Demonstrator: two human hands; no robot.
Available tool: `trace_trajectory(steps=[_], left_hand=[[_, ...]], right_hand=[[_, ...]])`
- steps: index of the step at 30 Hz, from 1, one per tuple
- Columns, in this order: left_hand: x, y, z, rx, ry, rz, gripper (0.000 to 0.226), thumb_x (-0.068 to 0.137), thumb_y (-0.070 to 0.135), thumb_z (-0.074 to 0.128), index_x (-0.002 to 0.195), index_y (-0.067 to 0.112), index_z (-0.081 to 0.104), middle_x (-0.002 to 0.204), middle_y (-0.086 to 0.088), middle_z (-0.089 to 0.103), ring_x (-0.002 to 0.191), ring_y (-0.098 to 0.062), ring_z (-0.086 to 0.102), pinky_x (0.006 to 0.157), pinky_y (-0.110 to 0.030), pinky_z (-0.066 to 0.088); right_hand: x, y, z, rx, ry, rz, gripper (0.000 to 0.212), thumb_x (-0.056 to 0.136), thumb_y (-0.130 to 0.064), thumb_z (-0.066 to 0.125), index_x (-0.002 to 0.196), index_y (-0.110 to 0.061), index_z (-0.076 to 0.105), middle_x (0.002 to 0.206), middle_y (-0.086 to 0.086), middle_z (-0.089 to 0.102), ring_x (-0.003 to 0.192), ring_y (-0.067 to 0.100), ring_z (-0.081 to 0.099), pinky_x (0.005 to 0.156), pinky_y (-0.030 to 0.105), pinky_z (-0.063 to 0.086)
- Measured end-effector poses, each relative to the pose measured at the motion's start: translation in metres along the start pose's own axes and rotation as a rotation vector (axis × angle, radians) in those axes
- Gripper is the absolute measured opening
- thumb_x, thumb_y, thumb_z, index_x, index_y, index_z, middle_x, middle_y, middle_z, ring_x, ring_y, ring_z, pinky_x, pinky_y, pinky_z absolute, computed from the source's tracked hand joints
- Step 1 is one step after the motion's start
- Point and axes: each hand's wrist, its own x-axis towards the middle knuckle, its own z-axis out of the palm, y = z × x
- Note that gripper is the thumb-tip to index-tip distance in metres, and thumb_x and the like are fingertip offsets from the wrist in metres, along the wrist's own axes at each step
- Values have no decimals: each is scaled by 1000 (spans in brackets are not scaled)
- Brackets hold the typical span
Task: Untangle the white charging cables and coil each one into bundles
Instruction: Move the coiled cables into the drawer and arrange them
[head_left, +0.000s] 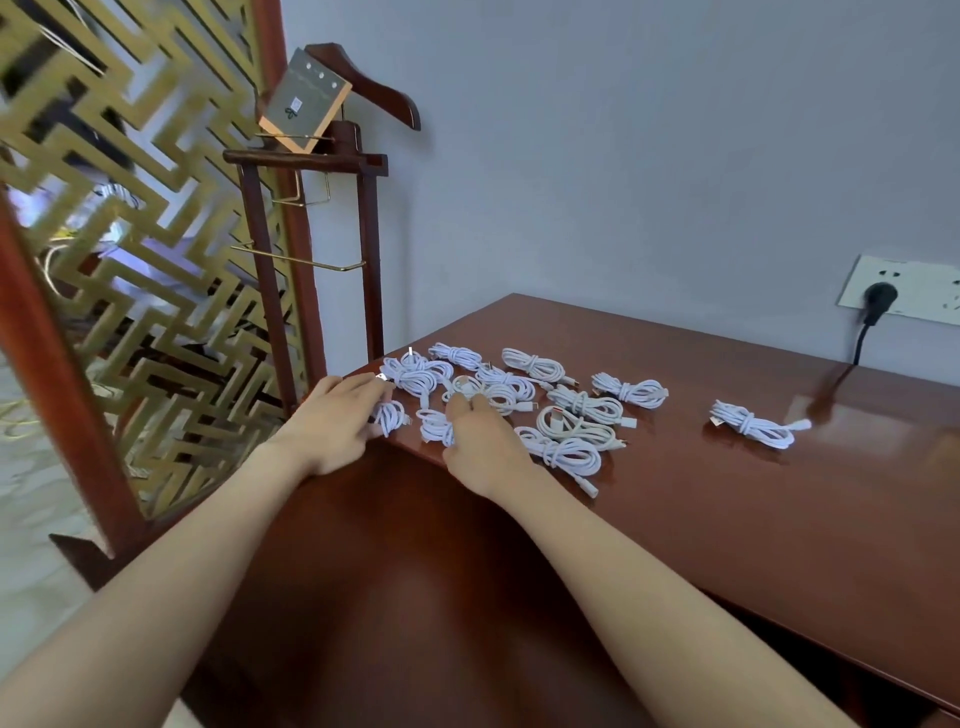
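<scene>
Several white charging cables (519, 395) lie in a heap on the left end of the dark wooden table (675, 493), most of them coiled. One coiled bundle (750, 426) lies apart to the right. My left hand (332, 426) rests at the table's corner, its fingers on a small coil (389, 417) and a plug end. My right hand (480, 441) lies over the near part of the heap, fingers curled on a small coil (435, 427). How firmly either hand grips is hidden by the fingers.
A wooden valet stand (311, 208) with brass rails stands just beyond the table's left corner. A gold lattice screen (130, 234) fills the left. A black plug (878, 301) sits in a wall socket at the right, its cord dropping behind the table.
</scene>
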Motion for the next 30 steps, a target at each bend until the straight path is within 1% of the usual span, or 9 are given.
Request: trace_trajectory(steps=[4,8,11,14,18,20,23,26,30], left_hand=[[-19,-5,5,28,138,129,25,85,29,51,103,12,53,97,-5,62,94,-28,60,83,-27,26],[-40,-8,10,119,146,279,24,81,35,43,97,18,45,79,-1,60,69,-26,60,66,-29,27],[-52,-15,21,190,65,308,30,70,27,66,93,19,49,75,2,60,66,-22,60,64,-28,25],[-51,-14,30,227,-61,247,40,63,15,79,97,16,58,85,2,63,80,-22,63,70,-27,28],[-37,-3,33,298,-250,89,30,91,21,48,121,21,43,117,5,55,112,-16,46,92,-27,31],[-34,3,36,308,-300,60,31,93,22,46,123,22,40,122,5,54,114,-15,44,94,-26,30],[-33,8,46,280,-388,-8,31,95,24,45,125,21,38,129,4,51,118,-17,44,92,-28,29],[-31,12,45,204,-453,-63,34,93,26,48,126,23,38,132,2,49,122,-18,43,93,-30,29],[-25,9,27,158,-426,-16,44,86,28,55,128,30,42,130,7,50,123,-15,46,99,-31,32]], right_hand=[[-14,-8,5,132,32,-39,41,85,-9,53,124,-7,43,119,14,51,109,30,48,86,35,41],[-34,-9,15,127,142,-68,39,83,-10,51,122,-11,46,116,9,50,107,26,44,86,32,37],[-51,-9,24,26,201,-103,37,78,-11,54,115,-12,51,109,6,54,101,27,46,84,34,35],[-67,-11,37,-88,237,-137,36,54,-16,70,89,-14,61,79,2,59,72,25,55,63,29,44],[-76,-9,51,-136,185,-92,44,34,-20,81,72,-18,59,63,-3,56,57,18,55,49,22,43],[-79,-3,52,-115,127,-29,40,51,-18,79,85,-13,59,78,3,61,74,23,60,63,28,49],[-78,5,53,-116,-69,33,35,86,-15,53,119,-10,44,120,11,51,115,29,44,93,37,36],[-79,8,52,-97,-148,37,40,87,-20,52,123,-11,39,123,10,49,116,28,42,93,36,35],[-77,3,41,-59,4,-94,35,86,-26,50,118,-13,47,114,6,54,107,28,50,84,35,40]])
